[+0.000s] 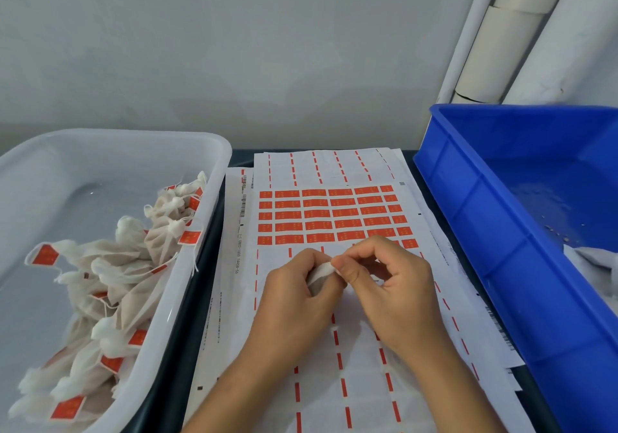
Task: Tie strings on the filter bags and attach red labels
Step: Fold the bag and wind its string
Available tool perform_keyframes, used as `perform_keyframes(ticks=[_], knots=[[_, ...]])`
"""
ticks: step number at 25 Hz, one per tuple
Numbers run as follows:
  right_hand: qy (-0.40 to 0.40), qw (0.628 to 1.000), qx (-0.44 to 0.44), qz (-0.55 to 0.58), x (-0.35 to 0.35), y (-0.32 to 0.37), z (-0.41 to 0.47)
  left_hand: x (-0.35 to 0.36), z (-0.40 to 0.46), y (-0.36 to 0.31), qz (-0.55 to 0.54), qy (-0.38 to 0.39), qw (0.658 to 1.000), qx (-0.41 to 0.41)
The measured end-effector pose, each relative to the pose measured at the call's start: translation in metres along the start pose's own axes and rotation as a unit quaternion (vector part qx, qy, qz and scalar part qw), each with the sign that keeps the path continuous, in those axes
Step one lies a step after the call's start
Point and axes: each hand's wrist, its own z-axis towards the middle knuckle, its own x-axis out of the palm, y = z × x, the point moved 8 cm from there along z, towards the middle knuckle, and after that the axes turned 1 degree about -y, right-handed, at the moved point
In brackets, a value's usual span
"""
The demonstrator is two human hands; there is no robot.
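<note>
Left hand (294,285) is gripping a filter bag (319,274) above the label sheet (334,215), right hand (384,275) is pinching its top. Probably best keeping that neck bunched tight while knotting.

Left hand (294,295): bare, no glove, ring or watch | Right hand (391,285): bare, short trimmed nails | Forearms: both uncovered to the frame's lower edge, no sleeve visible
</note>
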Motion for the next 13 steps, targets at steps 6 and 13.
perform_keyframes(ticks=[6,13], knots=[[-0.002,1.000,0.024,0.015,0.001,-0.001,0.000,0.000,-0.004,-0.007,0.013,-0.028,0.999,0.029],[0.031,0.969,0.177,0.171,0.003,-0.020,0.001,-0.002,-0.009,-0.024,0.062,-0.048,0.988,0.130]])
